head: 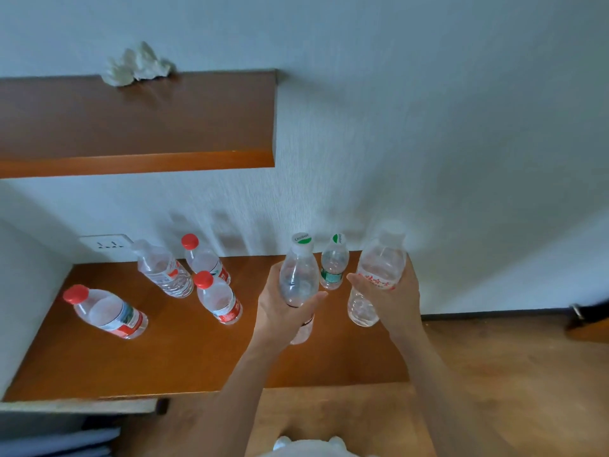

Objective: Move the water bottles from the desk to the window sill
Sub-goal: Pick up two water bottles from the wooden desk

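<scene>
My left hand (280, 311) grips a clear bottle with a white and green cap (299, 275) over the right part of the wooden desk (184, 351). My right hand (392, 298) grips a clear bottle with red lettering (379, 268) near the desk's right edge. Between the two, a small green-labelled bottle (333, 263) stands at the wall. On the left stand three red-capped bottles (105, 311) (217, 298) (204, 258) and a clear-capped bottle (163, 268).
A wooden wall shelf (138, 127) hangs above the desk's left half with a white ornament (138, 64) on it. A wall socket (107, 244) sits behind the left bottles. Wooden floor (514, 374) lies to the right of the desk.
</scene>
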A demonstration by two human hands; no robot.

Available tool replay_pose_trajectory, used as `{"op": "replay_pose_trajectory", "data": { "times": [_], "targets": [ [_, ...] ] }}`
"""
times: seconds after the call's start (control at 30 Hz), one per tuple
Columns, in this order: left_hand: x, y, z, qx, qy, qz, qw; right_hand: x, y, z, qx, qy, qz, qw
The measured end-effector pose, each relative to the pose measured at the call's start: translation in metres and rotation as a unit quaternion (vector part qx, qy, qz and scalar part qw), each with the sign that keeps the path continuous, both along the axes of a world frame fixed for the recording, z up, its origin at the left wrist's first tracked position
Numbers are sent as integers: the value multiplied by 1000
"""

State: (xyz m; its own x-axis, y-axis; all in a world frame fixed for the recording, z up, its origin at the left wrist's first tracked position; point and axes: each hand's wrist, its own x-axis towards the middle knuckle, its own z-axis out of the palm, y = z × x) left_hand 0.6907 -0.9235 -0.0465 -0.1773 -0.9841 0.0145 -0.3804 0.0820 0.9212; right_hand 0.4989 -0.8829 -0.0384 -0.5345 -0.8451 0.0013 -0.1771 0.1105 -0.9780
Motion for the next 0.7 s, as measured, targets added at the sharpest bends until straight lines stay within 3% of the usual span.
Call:
{"op": "replay_pose_trajectory", "data": {
  "times": [0.23,0.53,0.7],
  "targets": [
    [10,26,30,-19,30,22,999,20,25,31,-52,-22,29,998],
    [63,63,45,-26,67,87,994,74,38,18,-44,-32,123,991],
    [89,87,45,-54,85,169,980,100,39,17,-43,-63,236,969]
  ]
}}
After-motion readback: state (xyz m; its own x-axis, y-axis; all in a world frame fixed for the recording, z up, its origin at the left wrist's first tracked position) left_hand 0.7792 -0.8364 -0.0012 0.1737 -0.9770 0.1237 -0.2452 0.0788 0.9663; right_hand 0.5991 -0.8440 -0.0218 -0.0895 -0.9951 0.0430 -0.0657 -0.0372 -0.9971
